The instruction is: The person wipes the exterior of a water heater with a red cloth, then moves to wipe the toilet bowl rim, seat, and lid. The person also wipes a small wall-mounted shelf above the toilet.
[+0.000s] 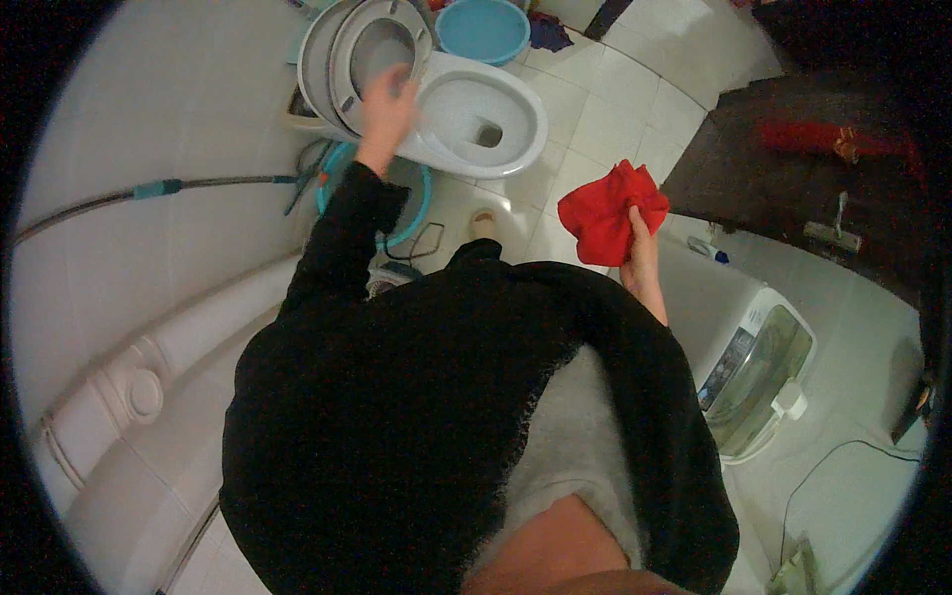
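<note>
A crumpled red cloth is pinched in my right hand, out to the right of the toilet. The thumb lies on top of it and the other fingers are hidden underneath. My left hand is over the raised toilet seat, close to its edge near the hinge side. Motion smears its fingers, so I cannot see whether they touch or grip the seat. The lid stands up behind the seat. Below them the white toilet bowl is uncovered.
A blue basin sits beyond the toilet. Another blue tub stands beside it near the left wall. At right are a white washing machine and a dark door. A hose runs along the left wall above a white pipe.
</note>
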The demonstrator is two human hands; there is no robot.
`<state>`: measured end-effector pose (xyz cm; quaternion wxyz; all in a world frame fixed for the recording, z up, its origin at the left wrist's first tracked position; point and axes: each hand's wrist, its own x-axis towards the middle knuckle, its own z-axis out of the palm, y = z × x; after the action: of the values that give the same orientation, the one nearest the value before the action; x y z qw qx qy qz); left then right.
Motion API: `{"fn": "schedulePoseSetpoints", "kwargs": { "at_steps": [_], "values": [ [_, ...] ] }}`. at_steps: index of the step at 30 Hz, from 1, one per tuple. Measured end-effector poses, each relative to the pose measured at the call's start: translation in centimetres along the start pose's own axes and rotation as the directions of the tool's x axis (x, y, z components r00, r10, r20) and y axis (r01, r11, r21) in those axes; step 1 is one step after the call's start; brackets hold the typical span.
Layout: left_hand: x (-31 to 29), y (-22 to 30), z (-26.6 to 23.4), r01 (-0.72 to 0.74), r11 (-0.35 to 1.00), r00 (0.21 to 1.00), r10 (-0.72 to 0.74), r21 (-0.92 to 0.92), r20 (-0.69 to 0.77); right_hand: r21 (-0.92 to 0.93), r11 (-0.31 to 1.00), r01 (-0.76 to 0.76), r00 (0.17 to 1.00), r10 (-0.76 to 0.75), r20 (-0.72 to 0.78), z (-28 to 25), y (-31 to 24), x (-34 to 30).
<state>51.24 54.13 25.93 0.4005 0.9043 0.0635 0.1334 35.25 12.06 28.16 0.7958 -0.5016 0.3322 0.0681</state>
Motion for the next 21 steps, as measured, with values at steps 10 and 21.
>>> {"fn": "schedulePoseSetpoints", "kwargs": {
  "at_steps": [10, 21],
  "values": [
    [3.4, -1.4, -1.6, -0.108, 0.970, 0.978, 0.143, 0.216, -0.151, -0.059, 0.988, -0.143, 0.986, 0.147, 0.076, 0.2, -2.5, 8.5],
    [-11.3, -15.6, 14.5, 0.547, 0.797, 0.776, -0.597, 0.256, 0.202, -0.676, 0.459, 0.576, 0.751, 0.028, 0.659, 11.5, 0.4, 32.0]
  ]
}}
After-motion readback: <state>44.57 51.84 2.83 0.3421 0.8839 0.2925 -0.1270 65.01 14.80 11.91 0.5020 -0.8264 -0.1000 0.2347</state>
